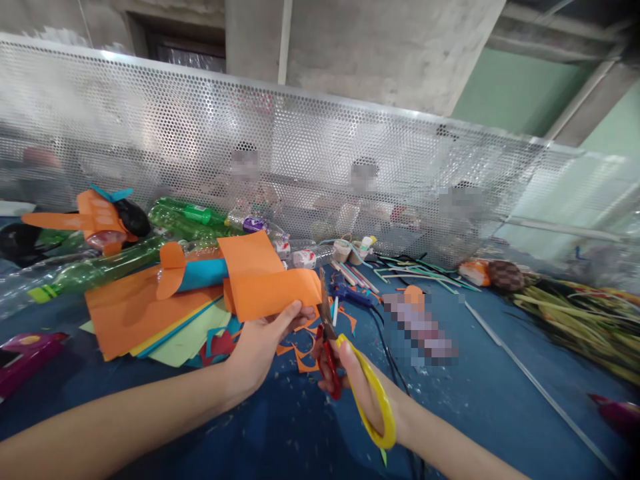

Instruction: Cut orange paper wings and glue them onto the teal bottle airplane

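My left hand point(263, 347) pinches a sheet of orange paper point(273, 293) by its lower edge, thumb on top. In my right hand point(360, 380) is a pair of scissors point(327, 327) with one yellow and one red handle, thumb and fingers through the loops. The blades point upward at the paper's right edge; whether they are cutting into it I cannot tell. Behind the paper lies a bottle wrapped in blue paper point(203, 275) with a rounded orange piece on its end. Orange paper scraps point(305, 357) lie on the table under my hands.
Stacked coloured paper point(185, 337) lies at left, near green plastic bottles point(107, 267) and an orange paper-covered model point(93, 217). A blue glue gun point(353, 293) with a cable sits centre. A perforated metal panel point(310, 140) borders the table's back. Dried stalks point(585, 320) lie right.
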A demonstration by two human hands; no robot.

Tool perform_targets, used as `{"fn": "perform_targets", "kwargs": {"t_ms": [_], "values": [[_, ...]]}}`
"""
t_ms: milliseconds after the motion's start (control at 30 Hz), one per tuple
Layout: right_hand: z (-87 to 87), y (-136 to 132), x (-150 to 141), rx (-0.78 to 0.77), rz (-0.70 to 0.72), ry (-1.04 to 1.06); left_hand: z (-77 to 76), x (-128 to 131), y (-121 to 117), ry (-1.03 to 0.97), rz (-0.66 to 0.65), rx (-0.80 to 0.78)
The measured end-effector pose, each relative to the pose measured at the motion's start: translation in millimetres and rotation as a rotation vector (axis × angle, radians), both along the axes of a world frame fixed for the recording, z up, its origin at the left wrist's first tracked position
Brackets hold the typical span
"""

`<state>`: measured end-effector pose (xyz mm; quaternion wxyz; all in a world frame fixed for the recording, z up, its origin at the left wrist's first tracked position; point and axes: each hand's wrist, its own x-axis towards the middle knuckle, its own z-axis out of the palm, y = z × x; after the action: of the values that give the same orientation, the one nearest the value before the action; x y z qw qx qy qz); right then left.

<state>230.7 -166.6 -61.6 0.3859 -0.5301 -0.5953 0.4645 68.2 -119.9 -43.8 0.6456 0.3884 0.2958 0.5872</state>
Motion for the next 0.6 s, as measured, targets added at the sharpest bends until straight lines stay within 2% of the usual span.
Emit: {"fn": "perform_targets", "kwargs": {"t_ms": [133, 267, 600], "values": [[0.5, 0.6, -2.9, -0.027, 0.048, 0.049, -1.3, 0.2, 0.2, -0.004, -0.009, 0.005], [4.2, 0.7, -6.0, 0.013, 0.091, -0.017, -0.5, 0.6, 0.4, -0.005, -0.017, 0.004], [-7.4, 1.9, -7.5, 0.01, 0.03, 0.007, 2.0, 0.9, -1.8, -0.01, -0.008, -0.012]]}}
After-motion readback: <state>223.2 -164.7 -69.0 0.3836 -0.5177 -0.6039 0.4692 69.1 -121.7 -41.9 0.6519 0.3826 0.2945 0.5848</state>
